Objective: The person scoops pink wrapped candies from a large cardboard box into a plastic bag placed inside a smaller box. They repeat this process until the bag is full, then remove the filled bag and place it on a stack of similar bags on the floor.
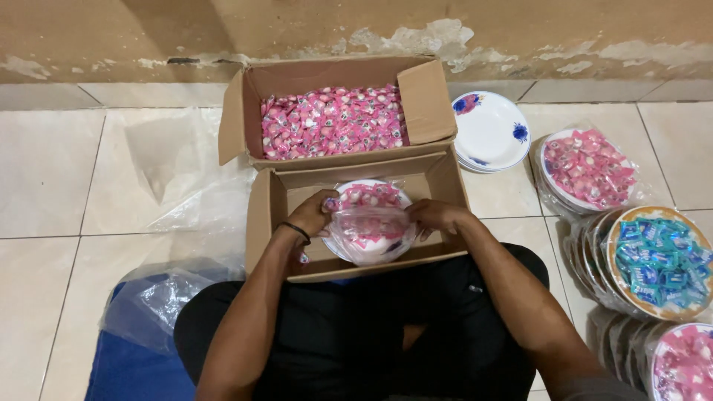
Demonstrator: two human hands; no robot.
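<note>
Now I am gripping a clear plastic bag (369, 226) with both hands, my left hand (310, 214) and right hand (433, 216) pinching its opposite edges. It is stretching sideways over a plate of pink candies (369, 194) inside the near cardboard box (261, 215), mouth facing me. Behind that box is sitting a candy-filled box (334, 119).

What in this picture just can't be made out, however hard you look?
- Head view: the fingertips of the left hand and right hand are hidden behind the clear plastic bag and the plate of pink sweets.
- The wrapped plate at lower right is cut off by the frame edge.
- Print on the sweets in the far box is too small.
</note>
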